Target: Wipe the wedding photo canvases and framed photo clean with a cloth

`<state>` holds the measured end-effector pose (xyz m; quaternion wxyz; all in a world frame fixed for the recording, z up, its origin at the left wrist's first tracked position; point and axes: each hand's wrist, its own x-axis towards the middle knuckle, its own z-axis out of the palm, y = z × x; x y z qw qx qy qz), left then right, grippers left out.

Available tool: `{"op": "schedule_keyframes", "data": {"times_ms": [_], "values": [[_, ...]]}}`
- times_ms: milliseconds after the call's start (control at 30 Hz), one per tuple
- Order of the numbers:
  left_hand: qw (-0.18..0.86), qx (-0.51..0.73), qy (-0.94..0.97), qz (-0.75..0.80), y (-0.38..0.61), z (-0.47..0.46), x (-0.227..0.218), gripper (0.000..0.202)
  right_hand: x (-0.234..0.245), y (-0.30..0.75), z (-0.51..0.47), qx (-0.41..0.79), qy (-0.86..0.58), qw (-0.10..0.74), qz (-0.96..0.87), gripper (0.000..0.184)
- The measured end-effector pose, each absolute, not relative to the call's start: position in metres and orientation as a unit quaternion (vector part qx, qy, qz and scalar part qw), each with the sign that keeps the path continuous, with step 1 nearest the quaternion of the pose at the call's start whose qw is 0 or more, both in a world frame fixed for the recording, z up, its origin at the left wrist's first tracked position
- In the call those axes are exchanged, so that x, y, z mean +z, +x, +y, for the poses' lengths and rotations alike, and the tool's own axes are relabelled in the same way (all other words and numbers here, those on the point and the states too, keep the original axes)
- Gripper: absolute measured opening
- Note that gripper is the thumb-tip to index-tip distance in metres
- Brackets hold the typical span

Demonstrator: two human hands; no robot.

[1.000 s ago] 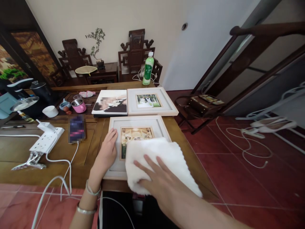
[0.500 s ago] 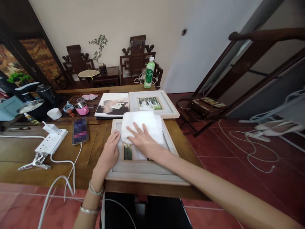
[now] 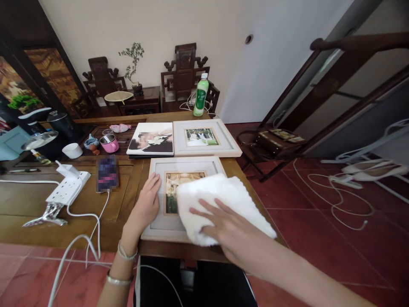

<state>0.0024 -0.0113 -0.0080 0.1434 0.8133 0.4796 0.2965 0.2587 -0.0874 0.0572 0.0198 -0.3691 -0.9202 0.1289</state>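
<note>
A light wooden picture frame (image 3: 188, 161) with a photo behind its pane lies near the table's front edge. My left hand (image 3: 149, 200) grips its left border, fingers over the rim. Across the right part of the frame spreads a white cloth (image 3: 236, 192), which hides that side and part of the photo and hangs past the right border. On the cloth, toward its near edge, is my right hand (image 3: 220, 224), pressing with the fingers somewhat spread and the thumb at a fold.
Beyond lie a second framed photo (image 3: 230, 145) and a photo panel (image 3: 150, 147). A green bottle (image 3: 200, 96) stands behind them. Leftward are a phone-like pixelated object (image 3: 107, 174), a power strip (image 3: 68, 187) with cables, a pink cup (image 3: 109, 144) and a white cup (image 3: 72, 150).
My right hand has slid the white cloth toward me and to the right, uncovering the frame's far border and much of the photo. My left hand stays on the left border.
</note>
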Motion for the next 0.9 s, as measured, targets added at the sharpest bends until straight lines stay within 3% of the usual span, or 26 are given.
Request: {"op": "schedule_keyframes", "data": {"times_ms": [233,467,900], "values": [[0.151,0.279,0.814,0.486,0.001,-0.012,-0.008,0.056,0.05,0.274,-0.017,-0.026,-0.458,0.049,-0.887,0.048],[0.141,0.301,0.819,0.467,-0.001,-0.009,-0.011,0.055,0.039,0.259,0.013,-0.079,-0.466,0.047,-0.88,0.048],[0.139,0.317,0.805,0.481,0.004,-0.01,-0.011,0.058,0.095,0.28,-0.095,0.191,-0.382,0.019,-0.904,0.055]]}}
